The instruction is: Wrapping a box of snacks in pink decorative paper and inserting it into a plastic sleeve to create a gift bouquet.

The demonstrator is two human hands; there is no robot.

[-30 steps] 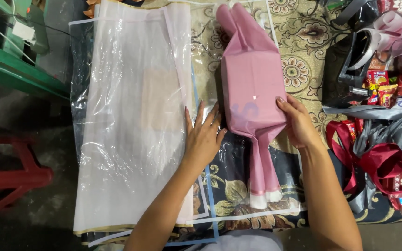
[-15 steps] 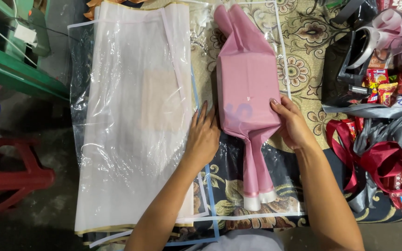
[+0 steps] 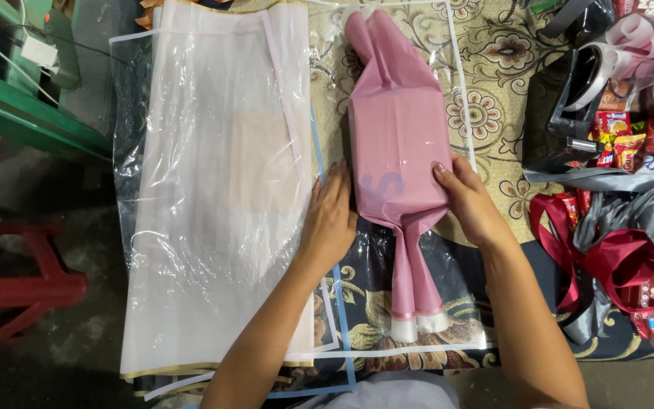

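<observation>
Pink parcel: one box-shaped parcel wrapped in pink film (image 3: 397,144) lay lengthwise on the patterned cloth (image 3: 493,83), directly between the two hands; its wrap was gathered into a twisted tail at each end, the near tail ending in a white band.
Left hand: the left hand (image 3: 331,220) lay flat and open, fingers together, pressed against the parcel's left edge near its lower corner; its grip closed on nothing.
Right hand: the right hand (image 3: 467,201) rested on the parcel's lower right corner with fingers spread over the pink film, pressing rather than clasping.
Clear sheets: a stack of translucent white plastic sheets (image 3: 213,189) lay just left of the left hand, edged with a gold strip at the near end; how many sheets it held could not be told.
Snack packets: a cluster of small red and yellow packets (image 3: 618,140) sat well to the right of the right hand; they overlapped, so no count was possible.
Ribbons: dark red and grey ribbons (image 3: 630,242) were heaped right of the right forearm, partly cut off by the frame's edge.
Stool: one red plastic stool (image 3: 9,280) stood on the floor far left of the left hand, only partly in view.
Green frame: a green frame (image 3: 32,121) crossed the upper left corner, its form hard to make out.
</observation>
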